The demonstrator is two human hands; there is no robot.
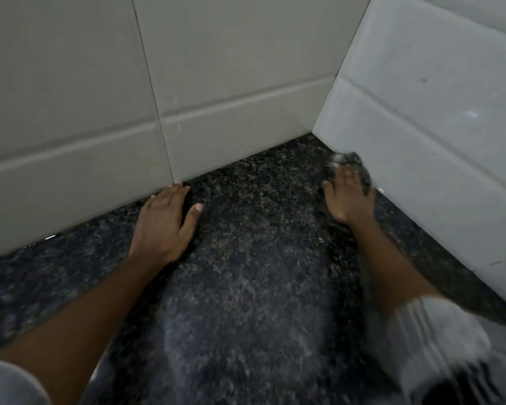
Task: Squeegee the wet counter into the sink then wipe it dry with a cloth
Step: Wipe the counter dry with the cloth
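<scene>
The dark speckled granite counter (246,273) fills the lower part of the view and runs into a tiled corner. My left hand (164,223) lies flat on it with fingers apart, fingertips touching the back wall. My right hand (348,194) presses down on a dark grey cloth (348,160) near the corner, right beside the right-hand wall; the hand and cloth are blurred by motion. Neither a squeegee nor a sink is in view.
Pale tiled walls close the counter in: the back wall (129,97) and the right wall (435,127) meet at a corner (314,133). A small glint of wetness (50,237) shows along the foot of the back wall at left.
</scene>
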